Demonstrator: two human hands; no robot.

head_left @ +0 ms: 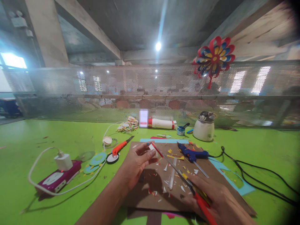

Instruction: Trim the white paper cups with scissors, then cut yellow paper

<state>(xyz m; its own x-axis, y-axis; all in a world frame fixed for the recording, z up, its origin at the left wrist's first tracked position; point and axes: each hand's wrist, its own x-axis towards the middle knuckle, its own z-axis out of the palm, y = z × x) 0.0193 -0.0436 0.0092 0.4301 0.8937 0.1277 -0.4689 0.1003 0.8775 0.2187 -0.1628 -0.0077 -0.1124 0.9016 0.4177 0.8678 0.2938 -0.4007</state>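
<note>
Left hand: the left hand [138,159] has thumb and fingers pinched on a small white-and-red paper piece [155,150], held up over the board; the red edge slants toward the right, probably so the edge stays exposed to the blades.
Right hand: the right hand [217,193] is clamped round the orange-handled scissors [202,207], blades pointing up and left, tip close to the red edge; whether they touch, cannot tell.
Brown board: the brown board [138,200] lies under both hands, likely to shield the green desk [269,137]; paper scraps [165,167] strewn over it, translucent glue sticks [172,175] among them.
Glue gun: blue glue gun [191,153] on its side at the board's far right, a stick out of its back; black cord [254,168] trails off right, presumably keeping it out of the work.
Left side: orange-handled knife [119,147] and light-blue discs [97,158] lie beyond the forearm; maroon power strip [58,178] beside them, a white adapter [63,162] plugged in.
Far edge: phone [143,118] upright, perhaps for easy viewing; jug [203,128] right.
</note>
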